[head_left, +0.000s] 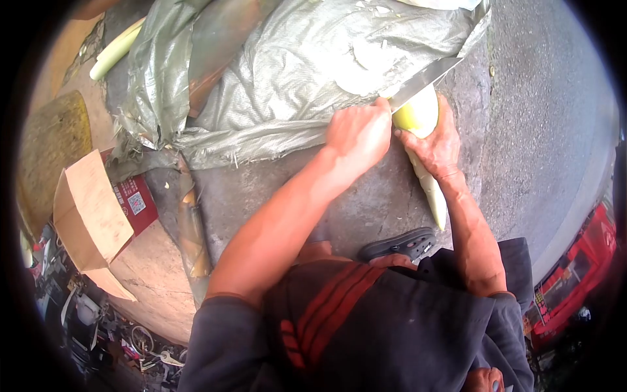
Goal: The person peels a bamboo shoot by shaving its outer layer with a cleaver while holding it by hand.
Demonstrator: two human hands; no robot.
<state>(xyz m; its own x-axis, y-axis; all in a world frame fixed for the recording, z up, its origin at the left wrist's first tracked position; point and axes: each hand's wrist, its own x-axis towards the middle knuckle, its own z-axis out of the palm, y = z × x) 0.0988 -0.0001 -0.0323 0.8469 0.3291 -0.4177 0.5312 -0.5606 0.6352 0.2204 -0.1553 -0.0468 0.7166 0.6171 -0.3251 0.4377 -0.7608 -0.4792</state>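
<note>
My left hand (359,134) is closed in a fist round the handle of a knife (428,77). The handle is hidden in the fingers; the broad metal blade points up and right, against or just over the thick end of a peeled bamboo shoot (428,189). My right hand (436,142) grips this pale yellow-white shoot near its thick end, thumb on the left side. Its narrow tip points down toward my feet. Beyond the blade, white cut pieces (369,68) lie on a silvery woven sack (261,98).
An unpeeled bamboo shoot (192,232) lies at left, beside an open cardboard box (98,215). A pale stalk (117,49) is at upper left. A dark clog (398,245) is on the ground below my hands. Asphalt (548,117) and a red object (575,274) are at right.
</note>
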